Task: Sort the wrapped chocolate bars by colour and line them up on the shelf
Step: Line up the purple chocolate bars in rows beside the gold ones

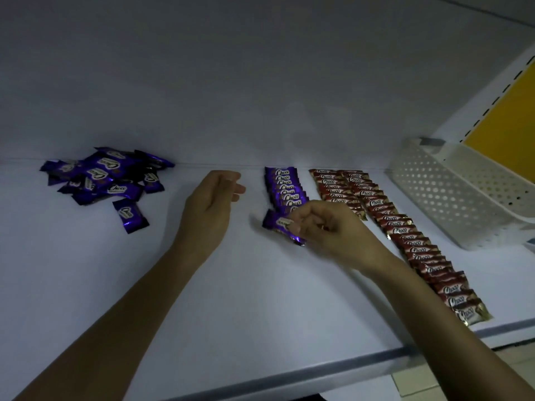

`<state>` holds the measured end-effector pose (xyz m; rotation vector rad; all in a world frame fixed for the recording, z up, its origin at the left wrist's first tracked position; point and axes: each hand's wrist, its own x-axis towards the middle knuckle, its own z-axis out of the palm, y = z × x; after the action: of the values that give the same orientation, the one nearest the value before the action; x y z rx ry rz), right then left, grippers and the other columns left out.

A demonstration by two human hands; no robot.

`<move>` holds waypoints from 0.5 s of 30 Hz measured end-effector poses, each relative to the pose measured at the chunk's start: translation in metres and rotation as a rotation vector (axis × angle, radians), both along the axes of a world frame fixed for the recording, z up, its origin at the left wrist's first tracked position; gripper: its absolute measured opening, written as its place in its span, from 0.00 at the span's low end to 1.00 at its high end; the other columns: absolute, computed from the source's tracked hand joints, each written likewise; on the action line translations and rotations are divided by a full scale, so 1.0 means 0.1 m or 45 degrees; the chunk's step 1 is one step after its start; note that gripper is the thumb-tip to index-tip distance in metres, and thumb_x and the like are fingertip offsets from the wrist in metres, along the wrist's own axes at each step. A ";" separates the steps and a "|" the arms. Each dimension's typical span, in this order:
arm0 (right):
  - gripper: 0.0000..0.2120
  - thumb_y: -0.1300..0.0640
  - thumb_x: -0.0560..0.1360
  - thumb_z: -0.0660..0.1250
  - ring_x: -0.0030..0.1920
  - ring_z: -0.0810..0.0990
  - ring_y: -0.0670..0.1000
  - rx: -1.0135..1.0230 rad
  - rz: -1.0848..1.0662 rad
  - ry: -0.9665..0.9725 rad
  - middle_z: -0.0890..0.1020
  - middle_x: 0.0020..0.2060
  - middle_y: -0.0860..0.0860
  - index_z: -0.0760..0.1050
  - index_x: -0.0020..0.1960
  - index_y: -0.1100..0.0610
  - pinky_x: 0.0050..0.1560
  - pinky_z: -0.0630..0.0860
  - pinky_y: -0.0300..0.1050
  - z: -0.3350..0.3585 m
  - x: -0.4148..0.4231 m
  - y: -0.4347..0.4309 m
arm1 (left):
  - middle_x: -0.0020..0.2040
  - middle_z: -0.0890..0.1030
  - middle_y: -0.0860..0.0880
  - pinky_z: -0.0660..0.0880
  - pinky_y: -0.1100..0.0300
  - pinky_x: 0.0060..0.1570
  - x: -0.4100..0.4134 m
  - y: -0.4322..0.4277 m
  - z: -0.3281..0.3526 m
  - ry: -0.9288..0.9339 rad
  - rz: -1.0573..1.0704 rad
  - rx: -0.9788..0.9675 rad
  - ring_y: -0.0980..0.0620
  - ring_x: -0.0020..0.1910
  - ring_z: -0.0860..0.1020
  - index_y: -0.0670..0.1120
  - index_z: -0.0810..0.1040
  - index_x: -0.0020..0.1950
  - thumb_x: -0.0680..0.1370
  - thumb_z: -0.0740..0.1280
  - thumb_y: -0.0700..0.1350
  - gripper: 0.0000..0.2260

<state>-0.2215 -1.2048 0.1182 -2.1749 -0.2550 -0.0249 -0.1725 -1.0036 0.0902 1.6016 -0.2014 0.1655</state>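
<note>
The whole view was dim and bluish, with fine grain. The yellow panel (503, 125) was the brightest patch, and the back wall (202, 82) darkened to the left of it. Shadows were faint and soft-edged. Down-left of the panel, the right hand (327, 227) and its purple bar (282, 227) were motion-blurred. Below the panel, the shelf edge (318, 369) bowed from wide-angle distortion.
</note>
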 end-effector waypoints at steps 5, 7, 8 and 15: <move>0.04 0.61 0.72 0.72 0.32 0.75 0.41 -0.291 -0.042 -0.045 0.80 0.31 0.45 0.80 0.43 0.53 0.34 0.68 0.33 -0.09 -0.07 -0.12 | 0.47 0.79 0.57 0.73 0.63 0.52 -0.03 -0.07 -0.11 -0.037 -0.079 0.153 0.63 0.45 0.77 0.50 0.75 0.55 0.82 0.57 0.46 0.08; 0.04 0.61 0.71 0.73 0.38 0.77 0.44 -0.428 0.008 -0.270 0.81 0.37 0.44 0.81 0.44 0.53 0.39 0.71 0.36 -0.08 -0.11 -0.15 | 0.47 0.80 0.58 0.73 0.62 0.52 -0.04 -0.07 -0.12 -0.052 -0.076 0.172 0.64 0.45 0.77 0.50 0.75 0.55 0.82 0.57 0.45 0.08; 0.05 0.61 0.69 0.73 0.40 0.77 0.46 -0.503 0.057 -0.376 0.81 0.39 0.45 0.81 0.44 0.53 0.41 0.72 0.39 -0.08 -0.13 -0.16 | 0.47 0.80 0.58 0.73 0.62 0.52 -0.04 -0.07 -0.12 -0.057 -0.071 0.173 0.65 0.44 0.77 0.51 0.75 0.55 0.82 0.58 0.45 0.08; 0.10 0.55 0.71 0.66 0.39 0.75 0.42 -0.438 -0.050 -0.425 0.79 0.38 0.45 0.81 0.50 0.52 0.40 0.69 0.35 -0.09 -0.24 -0.20 | 0.47 0.80 0.56 0.74 0.62 0.51 -0.02 -0.05 -0.15 -0.072 -0.072 0.182 0.65 0.43 0.77 0.49 0.75 0.56 0.83 0.57 0.44 0.08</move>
<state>-0.2455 -1.2246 0.1088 -2.5127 -0.4316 -0.3954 -0.1741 -1.0090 0.0751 1.7326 -0.3082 0.1554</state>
